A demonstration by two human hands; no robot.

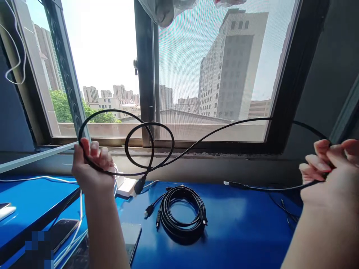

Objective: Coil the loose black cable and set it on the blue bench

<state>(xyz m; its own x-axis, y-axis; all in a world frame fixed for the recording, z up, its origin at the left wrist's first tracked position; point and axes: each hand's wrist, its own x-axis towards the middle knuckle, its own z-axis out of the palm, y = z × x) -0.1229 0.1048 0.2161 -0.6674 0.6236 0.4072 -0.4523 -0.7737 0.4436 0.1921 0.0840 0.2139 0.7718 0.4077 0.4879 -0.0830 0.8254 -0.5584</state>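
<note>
A black cable stretches in the air between my two hands, with loose loops in its left half. My left hand is closed around the cable at the left loop. One plug hangs below the loops, close to a white box. At the right, my right hand has its fingers curled on the cable, and a short end with a metal-tipped connector points left from it. Coiled black cables, with several plugs sticking out, lie on the blue tabletop below.
A phone and white wires lie at the lower left. A dark flat device is beside my left forearm. More black cable lies near my right wrist. The window frame stands behind the table.
</note>
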